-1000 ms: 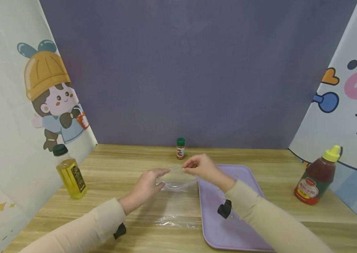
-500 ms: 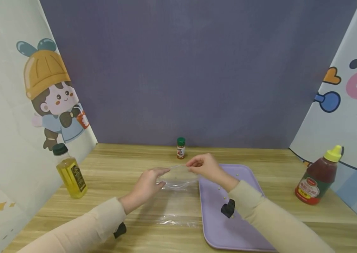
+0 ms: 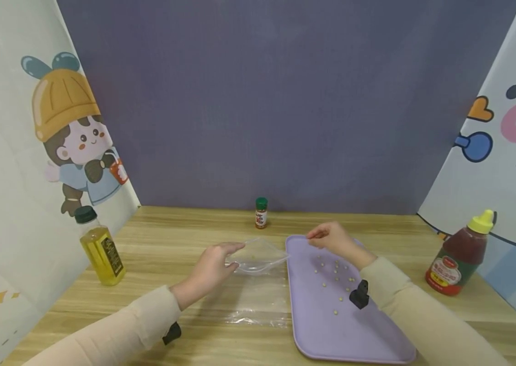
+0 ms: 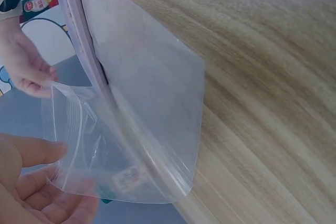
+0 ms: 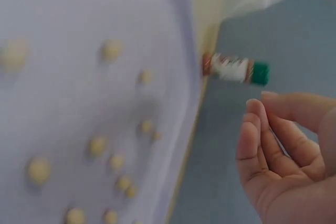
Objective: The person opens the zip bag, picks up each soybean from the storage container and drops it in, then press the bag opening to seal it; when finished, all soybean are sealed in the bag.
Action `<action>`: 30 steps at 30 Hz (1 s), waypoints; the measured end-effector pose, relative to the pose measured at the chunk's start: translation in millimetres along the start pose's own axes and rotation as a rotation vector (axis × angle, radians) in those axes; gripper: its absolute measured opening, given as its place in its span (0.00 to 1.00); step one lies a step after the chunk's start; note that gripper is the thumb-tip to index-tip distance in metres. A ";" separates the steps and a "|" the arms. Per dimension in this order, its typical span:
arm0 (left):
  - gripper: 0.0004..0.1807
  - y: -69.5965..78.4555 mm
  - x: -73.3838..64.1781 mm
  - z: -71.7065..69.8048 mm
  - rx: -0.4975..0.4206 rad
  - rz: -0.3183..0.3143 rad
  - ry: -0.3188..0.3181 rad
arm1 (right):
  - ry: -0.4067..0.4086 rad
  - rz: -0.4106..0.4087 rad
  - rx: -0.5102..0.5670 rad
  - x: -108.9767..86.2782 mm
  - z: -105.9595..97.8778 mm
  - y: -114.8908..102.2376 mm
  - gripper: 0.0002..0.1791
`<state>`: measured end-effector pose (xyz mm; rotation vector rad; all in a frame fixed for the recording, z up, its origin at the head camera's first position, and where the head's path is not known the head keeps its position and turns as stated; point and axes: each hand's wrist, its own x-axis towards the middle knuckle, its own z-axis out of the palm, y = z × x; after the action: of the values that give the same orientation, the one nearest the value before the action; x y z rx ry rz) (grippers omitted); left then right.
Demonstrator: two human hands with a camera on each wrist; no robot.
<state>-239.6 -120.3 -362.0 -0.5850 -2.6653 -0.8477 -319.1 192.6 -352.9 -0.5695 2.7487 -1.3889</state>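
Observation:
My left hand [image 3: 207, 267] grips the left edge of a clear zip-top bag [image 3: 264, 252] at its mouth. In the left wrist view the thumb lies on the near side of the plastic [image 4: 94, 145] and the fingers curl behind it. The bag's mouth gapes, its lower part flat on the table; a small yellowish spot shows inside. My right hand [image 3: 335, 244] is over the far end of a purple tray [image 3: 317, 335], fingers loosely bent, with nothing seen between thumb and fingertips [image 5: 253, 106]. Several small round pale-yellow beans [image 3: 335, 312] lie scattered on the tray.
Behind the bag stands a small green-capped spice jar [image 3: 261, 213]. An oil bottle [image 3: 102, 251] is at the table's left side. To the right is a red sauce bottle with a yellow cap [image 3: 456, 259]. A dark cloth [image 3: 258, 101] closes off the back.
My right hand has left the bag's mouth and moved right, over the tray, uncovering more beans. My left hand keeps its grip on the bag in nearly the same spot.

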 end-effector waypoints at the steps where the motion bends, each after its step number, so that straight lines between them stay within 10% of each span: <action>1: 0.28 0.2 0.1 -0.1 -0.001 0.000 -0.001 | -0.008 0.016 -0.011 -0.5 -2.1 3.6 0.11; 11: 0.28 -0.3 0.7 0.2 0.005 -0.016 -0.017 | -0.079 0.148 -0.126 -0.8 -5.6 35.1 0.11; 30: 0.28 -1.3 0.1 1.2 -0.030 -0.015 0.016 | -0.093 0.151 -0.140 6.4 -1.8 60.5 0.08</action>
<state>-240.5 -120.5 -363.6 -0.5643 -2.6502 -0.8941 -344.5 224.6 -398.1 -0.4085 2.7633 -1.1176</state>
